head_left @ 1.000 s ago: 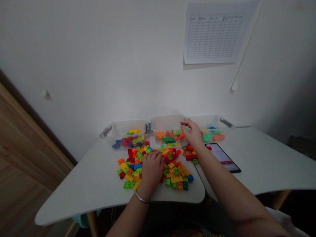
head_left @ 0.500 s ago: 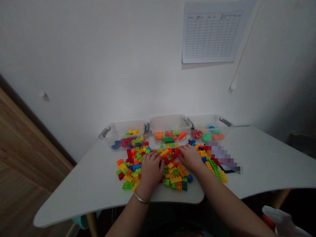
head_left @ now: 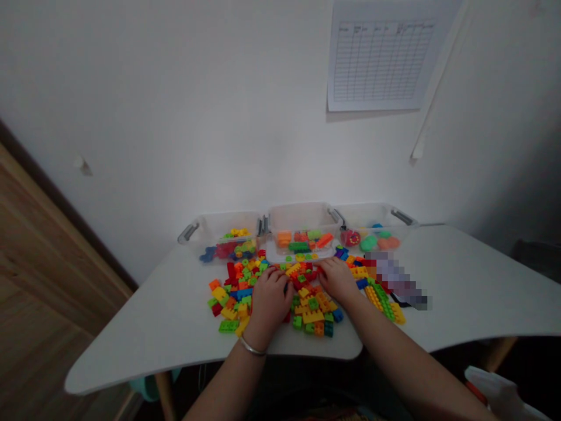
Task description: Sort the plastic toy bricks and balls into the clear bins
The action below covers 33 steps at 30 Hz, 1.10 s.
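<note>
A loose heap of colourful plastic building bricks (head_left: pixel 312 316) spreads over the white table (head_left: pixel 166 327). My left hand (head_left: pixel 272 295), with a silver bangle at its wrist, lies over the heap, palm down. Its fingers are bent and slightly apart, and a dark blue bit shows between thumb and forefinger. At the heap's far right side is my right hand (head_left: pixel 338 282), its forefinger stretched out and fingertips touching red bricks (head_left: pixel 307 278). Neither hand visibly lifts a brick, though the undersides of both are hidden.
Along the wall stand three clear bins: the left bin (head_left: pixel 228 221), middle bin (head_left: pixel 302 213) and right bin (head_left: pixel 368 211), each with coloured pieces. A blurred-out flat object (head_left: pixel 397 280) lies right of the heap. A printed sheet (head_left: pixel 381 64) hangs on the wall.
The view has shifted very slightly. Both hands stay at nearly the same places over the bricks, with only small finger movement.
</note>
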{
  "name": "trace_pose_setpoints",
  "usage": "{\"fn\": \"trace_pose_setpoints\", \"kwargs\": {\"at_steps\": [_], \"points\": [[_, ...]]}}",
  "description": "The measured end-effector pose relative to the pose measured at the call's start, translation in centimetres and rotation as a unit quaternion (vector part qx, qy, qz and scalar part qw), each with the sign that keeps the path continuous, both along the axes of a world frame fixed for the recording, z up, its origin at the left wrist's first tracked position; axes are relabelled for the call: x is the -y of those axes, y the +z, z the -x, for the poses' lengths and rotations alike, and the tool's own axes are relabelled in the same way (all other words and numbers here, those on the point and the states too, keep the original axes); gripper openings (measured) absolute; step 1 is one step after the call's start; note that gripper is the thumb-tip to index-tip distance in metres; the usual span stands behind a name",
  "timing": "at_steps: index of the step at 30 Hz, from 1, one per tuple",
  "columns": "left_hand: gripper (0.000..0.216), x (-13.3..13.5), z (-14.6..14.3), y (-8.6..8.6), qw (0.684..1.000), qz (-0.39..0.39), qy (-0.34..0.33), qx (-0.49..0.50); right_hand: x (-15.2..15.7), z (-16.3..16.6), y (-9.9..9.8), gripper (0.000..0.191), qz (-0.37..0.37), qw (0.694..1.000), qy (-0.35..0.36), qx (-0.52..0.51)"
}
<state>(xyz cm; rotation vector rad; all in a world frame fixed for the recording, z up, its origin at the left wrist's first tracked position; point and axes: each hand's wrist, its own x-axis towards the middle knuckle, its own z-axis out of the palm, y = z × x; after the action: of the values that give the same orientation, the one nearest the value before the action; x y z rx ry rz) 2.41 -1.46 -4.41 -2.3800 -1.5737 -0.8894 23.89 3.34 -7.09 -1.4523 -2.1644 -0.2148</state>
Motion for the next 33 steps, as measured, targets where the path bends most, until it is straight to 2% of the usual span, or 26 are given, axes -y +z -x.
{"fn": "trace_pose_setpoints", "kwargs": {"at_steps": [10,15,19,26,29,33], "points": [[0.018,-0.2,0.1,-0.4,0.999,-0.028,-0.010,0.015,0.1,0.0,-0.2,0.033,-0.009,0.997,0.021,-0.079],[0.018,-0.1,0.0,-0.1,1.000,-0.020,-0.006,-0.003,-0.6,-0.4,0.4,0.025,-0.088,0.973,0.025,-0.213],[0.018,-0.1,0.0,0.0,1.000,-0.017,-0.007,-0.005,-1.7,-0.8,3.3,0.018,-0.171,0.931,0.005,-0.323],[0.019,-0.1,0.0,-0.2,1.000,-0.014,-0.005,-0.010,-5.6,-0.6,9.8,0.026,-0.157,0.872,0.000,-0.464],[0.019,-0.2,0.0,-0.2,1.000,-0.017,-0.006,-0.006,-7.4,0.0,11.1,0.026,-0.123,0.877,-0.004,-0.464],[0.019,-0.1,0.0,-0.1,1.000,-0.016,-0.014,0.003,-8.7,1.3,11.7,0.020,-0.026,0.920,-0.056,-0.386]]}}
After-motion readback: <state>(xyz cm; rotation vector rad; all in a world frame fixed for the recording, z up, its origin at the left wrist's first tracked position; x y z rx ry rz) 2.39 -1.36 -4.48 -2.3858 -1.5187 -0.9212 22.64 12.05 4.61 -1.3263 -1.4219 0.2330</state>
